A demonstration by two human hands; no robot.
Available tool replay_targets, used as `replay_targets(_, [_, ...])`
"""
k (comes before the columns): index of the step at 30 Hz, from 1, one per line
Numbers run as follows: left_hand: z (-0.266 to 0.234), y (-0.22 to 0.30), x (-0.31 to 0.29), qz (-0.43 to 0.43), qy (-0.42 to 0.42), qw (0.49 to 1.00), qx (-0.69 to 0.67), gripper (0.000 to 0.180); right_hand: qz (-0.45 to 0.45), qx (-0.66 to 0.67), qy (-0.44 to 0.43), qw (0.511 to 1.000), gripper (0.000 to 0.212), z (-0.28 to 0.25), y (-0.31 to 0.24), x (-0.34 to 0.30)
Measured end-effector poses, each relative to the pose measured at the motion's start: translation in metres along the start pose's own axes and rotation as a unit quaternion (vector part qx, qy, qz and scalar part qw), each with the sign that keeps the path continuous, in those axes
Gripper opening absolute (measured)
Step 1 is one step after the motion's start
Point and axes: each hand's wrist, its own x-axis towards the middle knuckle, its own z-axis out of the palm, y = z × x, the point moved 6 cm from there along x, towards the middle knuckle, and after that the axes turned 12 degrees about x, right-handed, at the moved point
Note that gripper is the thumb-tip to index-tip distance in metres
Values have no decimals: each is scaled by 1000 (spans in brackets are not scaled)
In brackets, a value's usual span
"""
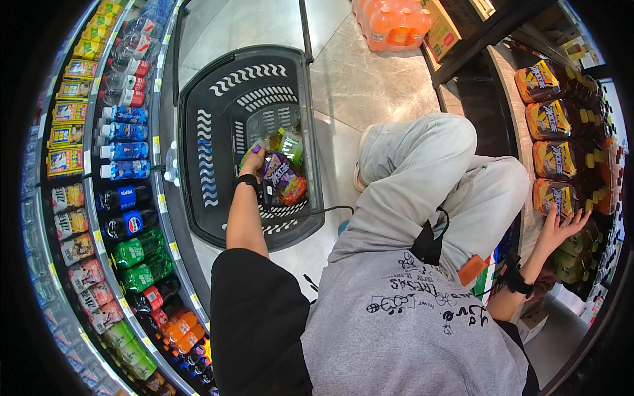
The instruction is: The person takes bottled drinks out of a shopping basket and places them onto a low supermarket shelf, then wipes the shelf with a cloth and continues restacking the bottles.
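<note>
My left hand [252, 162] reaches into a dark grey shopping basket [228, 72]. Its fingers are closed around the top of a drink bottle with a purple label [277, 175], by what looks like a purple cap. Next to that bottle in the basket lie a green-labelled bottle [290, 146] and an orange-red one [295, 191], partly covered. On the right, my right hand [561, 228] is open with fingers spread, at the near end of a row of dark drink bottles with orange labels [555, 195]. Its fingertips overlap the nearest bottle; whether they touch it I cannot tell.
A curved shelf of drinks runs along the left, with blue-labelled bottles [129, 152] and green bottles [140, 254]. A shrink-wrapped pack of orange bottles [394, 25] stands on the tiled floor ahead, beside a carton [441, 30]. My bent legs [422, 158] lie between basket and right shelf.
</note>
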Motion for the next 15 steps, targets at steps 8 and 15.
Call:
replay_targets(8, [-37,43,3,33,145,988,-37,58,20,84,-33,996,75,6,6,-2])
replay_targets(15, [-19,103,-30,190,-60,917,-345,35,-17,60,-39,997,76,7,6,2])
